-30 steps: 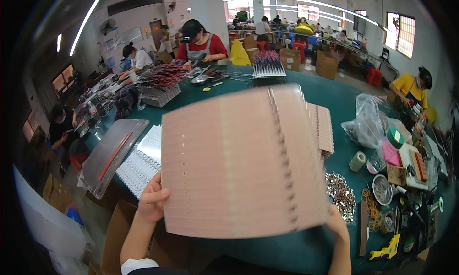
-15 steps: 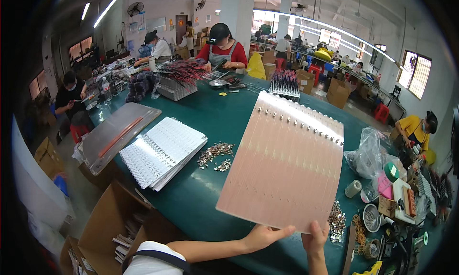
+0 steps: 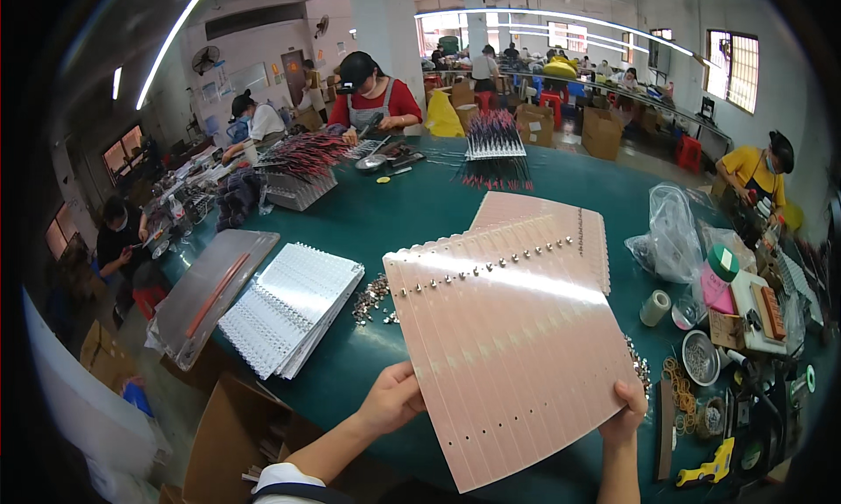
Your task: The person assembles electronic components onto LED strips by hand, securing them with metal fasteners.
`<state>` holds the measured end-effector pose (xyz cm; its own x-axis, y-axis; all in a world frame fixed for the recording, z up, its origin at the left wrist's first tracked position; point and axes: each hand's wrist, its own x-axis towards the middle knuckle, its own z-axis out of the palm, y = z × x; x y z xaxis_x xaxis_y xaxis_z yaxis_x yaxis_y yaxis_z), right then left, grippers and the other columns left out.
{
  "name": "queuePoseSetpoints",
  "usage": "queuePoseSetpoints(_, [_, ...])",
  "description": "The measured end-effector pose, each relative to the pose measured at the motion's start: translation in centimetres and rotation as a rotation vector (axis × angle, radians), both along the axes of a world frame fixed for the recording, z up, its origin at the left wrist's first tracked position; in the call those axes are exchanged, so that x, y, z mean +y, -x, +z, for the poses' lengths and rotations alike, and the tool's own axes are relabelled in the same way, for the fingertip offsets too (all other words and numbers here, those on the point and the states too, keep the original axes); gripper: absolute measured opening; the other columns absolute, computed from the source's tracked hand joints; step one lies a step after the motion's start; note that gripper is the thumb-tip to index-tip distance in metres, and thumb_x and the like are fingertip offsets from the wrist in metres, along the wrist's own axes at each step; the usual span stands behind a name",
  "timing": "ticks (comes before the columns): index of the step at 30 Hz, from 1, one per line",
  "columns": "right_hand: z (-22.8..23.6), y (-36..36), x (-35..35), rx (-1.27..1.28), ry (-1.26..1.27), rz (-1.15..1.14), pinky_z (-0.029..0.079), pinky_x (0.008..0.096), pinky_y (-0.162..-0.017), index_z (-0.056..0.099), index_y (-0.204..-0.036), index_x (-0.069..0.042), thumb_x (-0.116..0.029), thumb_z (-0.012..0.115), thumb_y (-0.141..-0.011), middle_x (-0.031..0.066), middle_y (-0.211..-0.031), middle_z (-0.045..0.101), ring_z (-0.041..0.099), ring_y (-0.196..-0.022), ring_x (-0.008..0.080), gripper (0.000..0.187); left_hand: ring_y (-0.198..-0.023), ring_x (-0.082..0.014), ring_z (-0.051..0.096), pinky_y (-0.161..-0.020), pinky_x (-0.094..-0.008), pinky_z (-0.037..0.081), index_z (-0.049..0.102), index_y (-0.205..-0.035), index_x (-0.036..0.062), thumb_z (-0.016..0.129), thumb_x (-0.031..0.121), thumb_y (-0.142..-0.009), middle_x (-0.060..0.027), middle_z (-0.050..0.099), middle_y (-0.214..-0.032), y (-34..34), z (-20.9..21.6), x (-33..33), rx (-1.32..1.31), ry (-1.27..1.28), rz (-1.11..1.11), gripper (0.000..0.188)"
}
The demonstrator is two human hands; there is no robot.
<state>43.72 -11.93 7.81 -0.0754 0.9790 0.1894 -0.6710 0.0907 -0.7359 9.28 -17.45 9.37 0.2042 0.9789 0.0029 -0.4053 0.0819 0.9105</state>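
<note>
Between my two hands a large pinkish-beige panel [image 3: 517, 364] is tilted up over the table. It is scored into long strips, with a scalloped far edge and a row of small metal pieces across it. My left hand [image 3: 392, 399] pinches its left edge. My right hand [image 3: 625, 412] grips the right edge near the lower corner, thumb on top. Behind it lies a similar panel [image 3: 543, 208], partly covered. Left of the held panel is a pile of small metal pieces [image 3: 370, 304]; another heap [image 3: 639, 364] shows beyond its right edge.
A stack of white panels [image 3: 293, 303] and a clear plastic lid [image 3: 210, 298] lie at the left of the green table [image 3: 420, 208]. On the right are a plastic bag [image 3: 670, 228], a metal bowl [image 3: 700, 359] and a yellow glue gun [image 3: 708, 465]. A co-worker [image 3: 372, 97] sits opposite.
The panel has turned and come nearer. My left hand has gone from its near edge to its left edge, my right hand to its right edge. Another panel now shows behind; the view has shifted.
</note>
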Motion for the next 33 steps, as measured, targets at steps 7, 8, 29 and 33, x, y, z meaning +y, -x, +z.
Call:
queuePoseSetpoints(7, [-0.3, -0.5, 0.9, -0.028, 0.016, 0.093, 0.051, 0.0401, -0.098, 0.044, -0.140, 0.009, -0.020, 0.060, -0.077, 0.0217, -0.130, 0.059, 0.063, -0.115, 0.0311, 0.072, -0.101, -0.0367, 0.070, -0.081, -0.0495, 0.062, 0.044, -0.134, -0.0132, 0.057, 0.020, -0.094, -0.0240, 0.064, -0.117, 2.8, 1.0, 1.0, -0.322, -0.026, -0.207, 0.053])
queuePoseSetpoints(8, [-0.6, -0.6, 0.7, -0.034, 0.037, 0.111, 0.051, 0.0402, -0.098, 0.044, -0.140, 0.009, -0.019, 0.059, -0.075, 0.0223, -0.130, 0.059, 0.063, -0.115, 0.0311, 0.072, -0.100, -0.0364, 0.070, -0.080, -0.0486, 0.062, 0.044, -0.133, -0.0132, 0.057, 0.019, -0.095, -0.0243, 0.065, -0.115, 3.0, 1.3, 0.8, -0.326, -0.033, -0.241, 0.051])
queuePoseSetpoints(29, [-2.0, 1.0, 2.1, 0.112, 0.173, 0.178, 0.036, 0.0277, -0.058, 0.066, -0.114, 0.002, -0.030, 0.048, -0.105, 0.0012, -0.071, 0.054, 0.045, -0.063, 0.0131, 0.038, -0.102, -0.0275, 0.064, -0.097, -0.0403, 0.060, 0.056, -0.103, -0.0093, 0.058, 0.000, -0.097, -0.0164, 0.060, -0.108, -13.8, 3.3, 25.3, -0.368, 0.064, 0.276, 0.011])
queuePoseSetpoints(33, [-2.1, 0.8, 2.1, 0.110, 0.161, 0.186, 0.038, 0.0269, -0.059, 0.064, -0.116, 0.003, -0.028, 0.054, -0.102, 0.0007, -0.075, 0.054, 0.047, -0.064, 0.0121, 0.035, -0.105, -0.0285, 0.064, -0.100, -0.0402, 0.059, 0.053, -0.109, -0.0096, 0.058, -0.001, -0.096, -0.0158, 0.059, -0.110, -13.7, 2.2, 25.9, -0.396, 0.118, 0.304, 0.016])
